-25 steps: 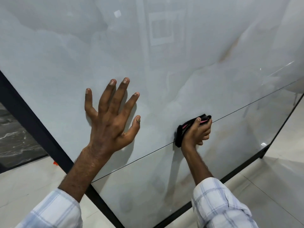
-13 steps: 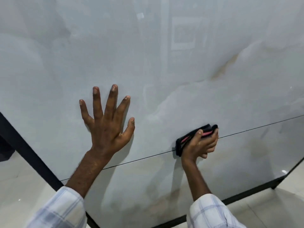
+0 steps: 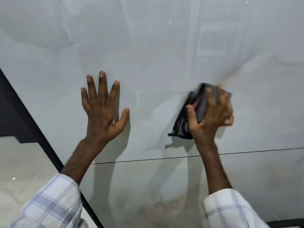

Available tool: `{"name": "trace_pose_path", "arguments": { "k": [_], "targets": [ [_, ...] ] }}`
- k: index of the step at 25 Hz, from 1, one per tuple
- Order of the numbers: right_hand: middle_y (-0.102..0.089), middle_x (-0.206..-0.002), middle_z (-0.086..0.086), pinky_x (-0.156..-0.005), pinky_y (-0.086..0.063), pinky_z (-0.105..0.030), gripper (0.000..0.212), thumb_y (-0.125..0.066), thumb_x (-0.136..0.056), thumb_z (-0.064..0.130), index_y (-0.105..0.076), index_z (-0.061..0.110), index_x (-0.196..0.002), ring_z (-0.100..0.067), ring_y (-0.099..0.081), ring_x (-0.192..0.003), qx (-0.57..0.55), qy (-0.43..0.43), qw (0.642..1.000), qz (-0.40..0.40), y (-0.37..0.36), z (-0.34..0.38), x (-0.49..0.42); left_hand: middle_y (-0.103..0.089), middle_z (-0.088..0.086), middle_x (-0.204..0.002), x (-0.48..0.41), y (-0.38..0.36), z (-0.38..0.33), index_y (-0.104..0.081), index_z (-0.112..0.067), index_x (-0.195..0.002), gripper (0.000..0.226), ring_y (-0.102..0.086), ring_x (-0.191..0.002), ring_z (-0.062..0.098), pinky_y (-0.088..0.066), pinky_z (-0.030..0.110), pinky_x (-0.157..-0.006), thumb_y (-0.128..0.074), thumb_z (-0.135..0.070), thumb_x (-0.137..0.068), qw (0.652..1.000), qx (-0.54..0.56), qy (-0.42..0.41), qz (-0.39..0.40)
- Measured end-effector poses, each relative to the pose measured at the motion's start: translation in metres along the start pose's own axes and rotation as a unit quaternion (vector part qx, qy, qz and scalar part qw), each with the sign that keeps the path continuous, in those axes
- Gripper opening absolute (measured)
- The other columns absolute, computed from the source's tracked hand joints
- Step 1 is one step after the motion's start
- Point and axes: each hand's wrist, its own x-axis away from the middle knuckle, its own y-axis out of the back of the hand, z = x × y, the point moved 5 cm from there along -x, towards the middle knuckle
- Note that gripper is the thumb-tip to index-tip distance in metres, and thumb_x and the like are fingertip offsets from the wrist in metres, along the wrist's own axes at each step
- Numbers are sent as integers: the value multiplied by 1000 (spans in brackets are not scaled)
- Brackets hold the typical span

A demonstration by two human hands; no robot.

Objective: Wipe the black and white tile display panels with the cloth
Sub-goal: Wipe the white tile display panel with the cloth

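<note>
The left hand (image 3: 103, 111) is resting flat on the white tile panel (image 3: 148, 46), fingers spread. The right hand (image 3: 212, 116) (blurred) is gripping the dark cloth (image 3: 182, 125), fingers curled, against the panel above the seam (image 3: 148, 160).

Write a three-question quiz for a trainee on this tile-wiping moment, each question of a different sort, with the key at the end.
1. True or false: the left hand lies flat, fingers spread, on the pale glossy marble-look tile panel.
2. What does the right hand grip? A) a yellow sponge; B) a dark folded cloth with a pink stripe; C) a spray bottle.
3. Fill in the missing word: the cloth is pressed to the panel ___ the thin dark horizontal joint line.

Key: 1 true; 2 B; 3 above.
</note>
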Motion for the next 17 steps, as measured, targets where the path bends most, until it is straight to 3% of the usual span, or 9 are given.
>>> {"name": "trace_pose_path", "arguments": {
  "k": [1, 3, 6, 9, 10, 12, 14, 15, 17],
  "targets": [
    [-40, -162, -11, -122, -19, -52, 65, -54, -99, 61, -45, 25, -153, -31, -33, -148, 4, -134, 990, -45, 5, -7, 5, -15, 31, -168, 0, 1, -4, -30, -8, -161, 76, -6, -153, 58, 0, 64, -123, -59, -37, -98, 1000, 11, 8, -1],
    [-39, -163, -12, -113, -27, -60, 65, -51, -100, 59, -40, 26, -154, -31, -30, -148, 16, -201, 977, -68, -1, 15, 12, -16, 28, -169, -6, 8, -13, -36, -11, -160, 71, -8, -155, 53, -4, 66, -122, -58, -38, -98, 1000, 26, 13, -9],
    [-47, -157, -18, -102, -31, -51, 66, -59, -97, 55, -51, 19, -152, -33, -38, -143, 32, 117, 992, 32, -24, 76, -15, -20, 25, -169, -30, 24, -14, -40, -14, -158, 66, -14, -157, 45, -15, 69, -119, -56, -37, -99, 999, 17, -24, -34],
    [-53, -155, -13, -110, -33, -51, 62, -67, -96, 54, -59, 21, -148, -32, -50, -136, 8, 456, 883, 108, -18, 87, -50, -20, 25, -169, -54, 39, -5, -38, -13, -160, 68, -15, -158, 43, -18, 68, -118, -56, -39, -99, 998, 3, -40, -49],
    [-54, -153, -13, -114, -32, -53, 63, -70, -94, 54, -61, 21, -147, -32, -52, -133, 12, 445, 890, 95, -12, 78, -74, -20, 24, -169, -61, 43, 1, -37, -14, -160, 68, -16, -158, 42, -18, 67, -118, -55, -39, -99, 997, 0, -51, -55],
    [-54, -152, -8, -111, -33, -59, 63, -68, -94, 59, -60, 24, -146, -29, -48, -132, 42, 242, 969, 6, -1, 60, -111, -21, 26, -168, -77, 53, 13, -36, -12, -159, 67, -18, -157, 41, -23, 63, -118, -56, -37, -101, 995, 19, -68, -70],
    [-51, -153, -8, -101, -32, -56, 65, -58, -97, 62, -54, 24, -150, -29, -41, -134, 52, 74, 995, -41, -5, 70, -102, -23, 28, -167, -96, 64, 19, -37, -7, -158, 65, -22, -156, 40, -26, 59, -118, -56, -34, -102, 992, 53, -66, -93],
    [-49, -155, -11, -99, -30, -53, 67, -55, -98, 62, -52, 22, -152, -31, -41, -134, 59, 110, 992, -16, -14, 88, -86, -24, 28, -166, -104, 69, 18, -38, -5, -157, 64, -23, -156, 40, -27, 59, -117, -56, -33, -102, 991, 62, -66, -102],
    [-49, -156, -9, -96, -30, -54, 65, -56, -99, 61, -54, 23, -152, -33, -48, -135, 54, 383, 917, 93, -31, 119, -56, -25, 27, -166, -115, 75, 14, -39, -4, -157, 66, -26, -155, 39, -28, 61, -116, -58, -33, -100, 989, 55, -89, -107]
  ]
}}
